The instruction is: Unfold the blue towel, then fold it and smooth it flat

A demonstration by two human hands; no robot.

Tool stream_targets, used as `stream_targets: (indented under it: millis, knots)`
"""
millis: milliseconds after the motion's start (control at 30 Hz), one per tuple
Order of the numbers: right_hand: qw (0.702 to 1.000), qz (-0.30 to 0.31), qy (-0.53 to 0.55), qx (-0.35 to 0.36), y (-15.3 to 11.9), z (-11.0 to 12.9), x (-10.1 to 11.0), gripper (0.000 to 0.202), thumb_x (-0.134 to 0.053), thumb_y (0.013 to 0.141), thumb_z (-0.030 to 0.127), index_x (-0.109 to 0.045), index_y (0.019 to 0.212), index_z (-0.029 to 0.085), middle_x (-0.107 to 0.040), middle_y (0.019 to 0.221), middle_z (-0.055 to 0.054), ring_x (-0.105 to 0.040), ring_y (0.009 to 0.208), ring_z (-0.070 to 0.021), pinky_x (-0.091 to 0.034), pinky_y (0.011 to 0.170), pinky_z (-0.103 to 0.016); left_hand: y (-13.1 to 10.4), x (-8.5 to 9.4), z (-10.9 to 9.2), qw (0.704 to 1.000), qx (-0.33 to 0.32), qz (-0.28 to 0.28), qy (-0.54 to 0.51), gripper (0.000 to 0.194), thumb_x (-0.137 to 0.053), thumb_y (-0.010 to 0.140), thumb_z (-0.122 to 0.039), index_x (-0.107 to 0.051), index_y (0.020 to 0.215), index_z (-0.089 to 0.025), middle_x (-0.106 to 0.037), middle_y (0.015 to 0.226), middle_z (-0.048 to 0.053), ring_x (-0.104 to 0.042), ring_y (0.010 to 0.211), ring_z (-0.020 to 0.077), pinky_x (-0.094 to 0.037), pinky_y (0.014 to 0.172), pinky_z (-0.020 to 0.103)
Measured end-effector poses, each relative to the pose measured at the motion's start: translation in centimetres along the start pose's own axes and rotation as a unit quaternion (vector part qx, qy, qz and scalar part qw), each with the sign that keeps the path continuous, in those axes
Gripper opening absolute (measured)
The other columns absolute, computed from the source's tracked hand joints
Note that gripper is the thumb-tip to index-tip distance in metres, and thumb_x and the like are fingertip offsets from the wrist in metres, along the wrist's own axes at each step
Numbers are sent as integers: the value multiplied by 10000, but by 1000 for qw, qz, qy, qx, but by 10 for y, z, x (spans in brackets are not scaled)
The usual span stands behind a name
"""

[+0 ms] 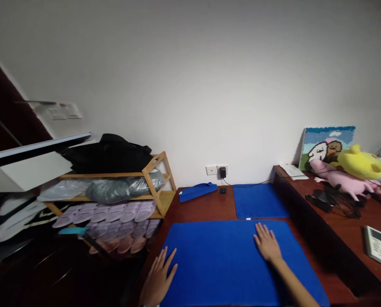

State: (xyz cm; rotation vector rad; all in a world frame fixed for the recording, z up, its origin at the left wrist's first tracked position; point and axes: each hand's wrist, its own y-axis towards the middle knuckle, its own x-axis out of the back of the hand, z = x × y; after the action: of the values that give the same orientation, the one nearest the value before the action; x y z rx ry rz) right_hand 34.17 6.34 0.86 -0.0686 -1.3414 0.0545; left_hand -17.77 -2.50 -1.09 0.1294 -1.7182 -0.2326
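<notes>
A large blue cloth [222,264] is spread flat over the red-brown wooden table. My left hand [159,275] is at the cloth's left edge, fingers apart and holding nothing. Flat on the cloth's upper right part lies my right hand [267,242], its fingers stretched out. Just beyond the large cloth, a smaller blue cloth [257,201] lies flat against the wall side, with a white tag at its near edge. A folded blue cloth [197,192] rests at the table's back left corner.
A wooden rack [166,187] with several lilac slippers [123,212] and a black bag [109,155] stands left. On the raised right surface are plush toys [340,179], a black adapter [321,202], and a white remote [380,247]. A black plug [223,172] sits in the wall socket.
</notes>
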Motion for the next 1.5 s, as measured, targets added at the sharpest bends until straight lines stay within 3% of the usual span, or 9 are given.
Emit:
stream_targets:
  millis: [200, 333, 533, 800, 967, 1167, 1267, 1367, 1500]
  knots:
    - [995, -26, -42, -89, 13, -140, 0, 710, -179, 993, 519, -197, 1627, 200, -159, 1692, -15, -127, 1572, -222, -130, 1283, -469, 8, -1, 3, 998, 2, -24, 51, 578, -375, 986, -586, -540, 1463, -304, -513, 1554, 63, -482, 1427, 270, -401, 1186, 477]
    - [995, -39, -39, -79, 13, -145, -9, 719, -167, 990, 531, -183, 1630, 204, -146, 1695, -7, -118, 1574, -221, -113, 1287, -470, 54, 8, -4, 995, 4, -30, 95, 562, -351, 986, -557, -702, 1255, -210, -692, 1306, 132, -621, 1257, 306, -451, 1129, 469]
    - [996, -41, -27, -77, 13, -142, -6, 725, -151, 987, 558, -186, 1631, 229, -148, 1694, 10, -120, 1573, -211, -124, 1288, -462, 135, -7, -6, 999, 14, 16, 45, 617, -325, 1003, -504, -492, 1500, -179, -440, 1603, 115, -384, 1492, 285, -322, 1225, 489]
    - [992, -39, -69, -96, 18, -152, -13, 720, -188, 971, 540, -227, 1624, 240, -196, 1688, 8, -168, 1565, -214, -156, 1278, -470, 134, -32, 6, 999, 30, 2, 34, 626, -305, 1023, -540, -375, 1570, -245, -334, 1656, 97, -316, 1527, 261, -258, 1239, 501]
    - [984, -55, -146, -89, 21, -92, 12, 678, -296, 913, 309, -417, 1545, 96, -328, 1631, -125, -239, 1541, -310, -88, 1272, -559, 134, -29, -1, 999, 37, 0, 25, 626, -322, 1017, -533, -379, 1568, -242, -318, 1661, 106, -305, 1532, 253, -246, 1241, 488]
    - [983, -23, 11, 182, 16, 128, 4, 662, -343, 954, 339, -309, 1601, 202, -243, 1665, -11, -196, 1558, -222, -119, 1297, -436, 134, -27, -3, 999, 45, 4, 4, 631, -323, 1013, -527, -390, 1565, -228, -316, 1664, 107, -285, 1540, 251, -219, 1255, 472]
    - [969, 19, 71, 235, 13, 191, -13, 653, -232, 1027, 500, -245, 1617, 223, -204, 1671, 10, -171, 1564, -213, -122, 1299, -437, 135, -29, -1, 999, 45, -6, 9, 629, -333, 1005, -528, -401, 1560, -239, -330, 1659, 98, -304, 1532, 253, -242, 1247, 474]
    - [977, 30, 73, 200, 13, 166, -16, 689, -172, 1031, 579, -230, 1618, 223, -187, 1673, 13, -152, 1567, -215, -119, 1300, -448, 137, -33, 2, 999, 46, -16, 21, 631, -352, 993, -529, -416, 1551, -241, -349, 1650, 96, -329, 1522, 251, -252, 1243, 475]
    - [997, -9, 31, 69, 17, 34, -1, 690, -177, 1023, 581, -213, 1621, 239, -205, 1671, 19, -143, 1568, -206, -104, 1299, -459, 139, -36, 3, 999, 45, -23, 17, 635, -368, 987, -524, -422, 1548, -233, -354, 1646, 97, -332, 1520, 253, -249, 1244, 477]
